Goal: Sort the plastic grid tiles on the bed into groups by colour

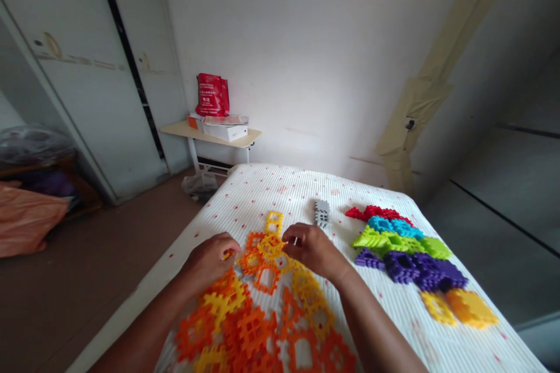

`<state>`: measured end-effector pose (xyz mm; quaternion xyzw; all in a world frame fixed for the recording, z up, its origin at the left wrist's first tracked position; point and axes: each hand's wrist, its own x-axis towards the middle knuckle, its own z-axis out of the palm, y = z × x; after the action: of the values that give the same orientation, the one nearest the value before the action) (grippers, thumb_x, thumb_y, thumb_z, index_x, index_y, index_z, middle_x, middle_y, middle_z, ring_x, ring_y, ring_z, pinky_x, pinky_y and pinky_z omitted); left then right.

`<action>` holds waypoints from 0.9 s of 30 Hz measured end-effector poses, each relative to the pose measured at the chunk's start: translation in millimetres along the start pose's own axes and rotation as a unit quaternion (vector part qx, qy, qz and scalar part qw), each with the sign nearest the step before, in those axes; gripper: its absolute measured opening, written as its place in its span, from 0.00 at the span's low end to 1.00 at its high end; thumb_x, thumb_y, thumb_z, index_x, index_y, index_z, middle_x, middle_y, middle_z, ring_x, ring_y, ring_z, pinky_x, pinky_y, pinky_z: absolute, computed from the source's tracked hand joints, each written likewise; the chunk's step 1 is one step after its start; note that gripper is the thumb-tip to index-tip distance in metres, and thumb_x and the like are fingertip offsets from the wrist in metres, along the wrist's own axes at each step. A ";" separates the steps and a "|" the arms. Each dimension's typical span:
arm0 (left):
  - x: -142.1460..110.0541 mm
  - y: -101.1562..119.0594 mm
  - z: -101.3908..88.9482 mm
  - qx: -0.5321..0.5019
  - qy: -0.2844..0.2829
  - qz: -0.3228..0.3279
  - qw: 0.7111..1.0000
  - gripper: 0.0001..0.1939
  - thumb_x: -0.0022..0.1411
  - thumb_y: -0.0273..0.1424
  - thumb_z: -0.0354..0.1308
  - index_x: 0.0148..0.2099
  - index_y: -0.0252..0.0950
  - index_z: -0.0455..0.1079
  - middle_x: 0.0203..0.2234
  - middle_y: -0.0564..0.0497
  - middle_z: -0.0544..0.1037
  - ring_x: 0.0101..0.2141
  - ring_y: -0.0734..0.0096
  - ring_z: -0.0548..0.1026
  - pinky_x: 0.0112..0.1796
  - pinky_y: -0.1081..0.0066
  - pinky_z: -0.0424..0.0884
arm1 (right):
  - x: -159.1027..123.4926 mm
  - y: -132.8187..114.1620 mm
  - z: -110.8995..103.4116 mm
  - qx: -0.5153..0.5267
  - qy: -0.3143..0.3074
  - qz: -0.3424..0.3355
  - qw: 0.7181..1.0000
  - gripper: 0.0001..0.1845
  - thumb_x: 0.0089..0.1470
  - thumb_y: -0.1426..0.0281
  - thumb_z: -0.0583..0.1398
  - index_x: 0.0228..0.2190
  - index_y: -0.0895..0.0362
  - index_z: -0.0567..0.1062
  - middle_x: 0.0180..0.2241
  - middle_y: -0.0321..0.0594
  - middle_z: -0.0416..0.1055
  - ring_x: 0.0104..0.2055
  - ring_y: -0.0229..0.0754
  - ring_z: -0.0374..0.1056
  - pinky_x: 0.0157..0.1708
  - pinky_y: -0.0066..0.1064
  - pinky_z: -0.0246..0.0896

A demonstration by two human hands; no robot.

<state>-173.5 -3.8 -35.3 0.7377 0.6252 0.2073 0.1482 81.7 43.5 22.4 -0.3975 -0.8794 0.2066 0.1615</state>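
My left hand (214,259) is curled closed just left of the pile, and a bit of a yellow-orange toothed building piece shows between its fingers. Across from it, my right hand (310,245) has thumb and finger bent into a pinch at the edge of a yellow building piece (271,246); what lies between the tips is hard to make out. Under and between both hands spread orange interlocking pieces (251,329), some with window-like frames, mixed with yellow pieces (308,291). A yellow two-window piece (274,221) lies just beyond the hands.
A grey piece (322,213) lies farther back on the white dotted bed cover (289,186). At right are groups of red (385,214), blue (394,226), green (394,241), purple (409,270) and yellow-orange pieces (470,307). A small table (177,128) carries a red bag (212,95).
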 end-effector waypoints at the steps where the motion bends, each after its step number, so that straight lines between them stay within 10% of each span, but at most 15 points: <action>1: -0.3 0.1 -0.4 0.010 -0.008 0.003 1.000 0.11 0.53 0.27 0.48 0.32 0.39 0.72 0.31 0.51 0.75 0.36 0.68 0.72 0.38 0.72 0.66 | 0.2 -5.1 8.5 0.003 -0.009 -0.028 1.000 0.11 0.52 0.72 0.57 0.38 0.53 0.75 0.39 0.35 0.73 0.35 0.34 0.69 0.35 0.23 0.59; 9: -2.6 -0.5 5.0 0.081 -0.026 0.005 0.996 0.16 0.45 0.24 0.52 0.36 0.41 0.75 0.41 0.49 0.74 0.45 0.62 0.69 0.45 0.67 0.63 | 11.1 -11.3 65.1 -0.152 -0.076 -0.118 0.978 0.20 0.49 0.60 0.62 0.45 0.49 0.73 0.60 0.42 0.55 0.57 0.54 0.53 0.49 0.49 0.56; 27: -2.3 -2.6 17.6 0.119 -0.032 0.060 0.991 0.09 0.42 0.19 0.51 0.23 0.38 0.67 0.41 0.51 0.76 0.45 0.63 0.70 0.40 0.70 0.62 | 8.6 -8.1 51.6 -0.172 -0.085 -0.058 0.980 0.11 0.49 0.64 0.62 0.36 0.53 0.75 0.52 0.40 0.65 0.50 0.48 0.61 0.43 0.39 0.61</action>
<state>-167.4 -4.9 -52.1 0.7924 0.5951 0.1166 0.0668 48.0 33.1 -17.1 -0.3485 -0.9339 0.0751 0.0274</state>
